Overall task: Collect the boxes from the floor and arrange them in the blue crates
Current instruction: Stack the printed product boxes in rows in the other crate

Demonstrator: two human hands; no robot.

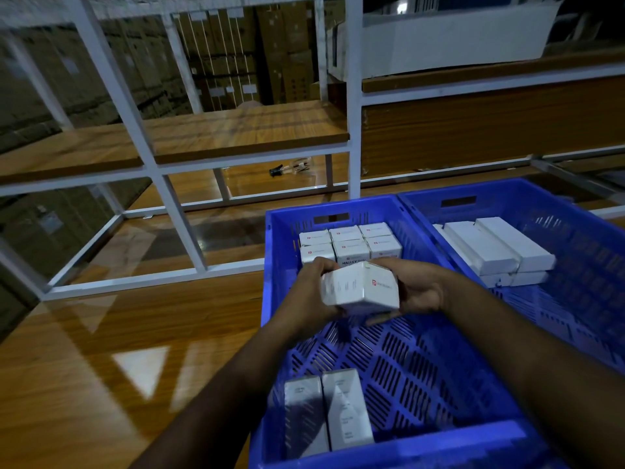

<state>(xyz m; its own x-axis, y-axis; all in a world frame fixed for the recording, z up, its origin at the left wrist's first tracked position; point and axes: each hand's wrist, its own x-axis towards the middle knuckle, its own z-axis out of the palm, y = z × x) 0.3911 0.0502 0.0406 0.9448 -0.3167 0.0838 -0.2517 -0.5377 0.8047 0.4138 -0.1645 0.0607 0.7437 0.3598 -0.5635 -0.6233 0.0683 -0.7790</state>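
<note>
**Q:** What could go wrong from the position shown?

**A:** You hold two white boxes (360, 288) pressed side by side, so that they meet in a ridge. Your left hand (313, 292) clamps one outer face and your right hand (417, 288) the other, fingers curled round the edges. The likely failure is the pair folding at that ridge: if either hand eases its pressure, one box could hinge away and drop onto the slotted floor of the near blue crate (399, 370) below your hands. A second risk is knocking the stacked boxes (350, 243) just beyond your fingertips and disturbing their rows.

**Q:** And how do the arms lie?

**A:** Both forearms reach forward over the crate's near rim and converge, wrists roughly level, the pair held above the crate floor and not yet set down. Two more upright boxes (333, 412) stand near your left elbow; long white boxes (497, 250) lie in the second blue crate (575, 231) off your right hand.
</note>
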